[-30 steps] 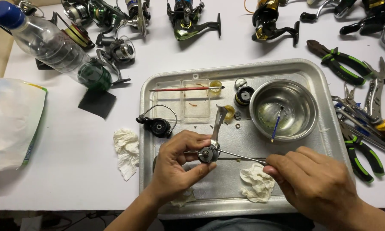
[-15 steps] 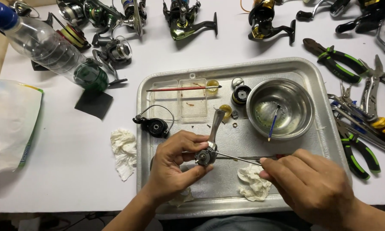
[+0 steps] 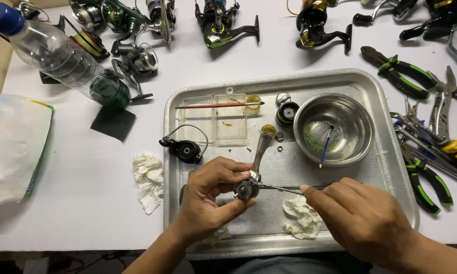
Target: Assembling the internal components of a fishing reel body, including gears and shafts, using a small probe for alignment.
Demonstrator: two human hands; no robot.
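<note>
Since a second ago, both my hands have stayed low over the metal tray [image 3: 385, 152], barely shifting. From the head view, my left hand [image 3: 208, 200] has its fingers closed around the small grey reel part [image 3: 248, 187], near the tray's front edge. Its long silver arm points up and away from me, ending in a yellow knob. My right hand [image 3: 363, 223] pinches a thin metal tool [image 3: 282, 188], lying left to right, tip touching the part. Open tray floor lies between the hands and the steel bowl [image 3: 360, 114]. Pliers crowd the counter [image 3: 86, 167] on the right.
</note>
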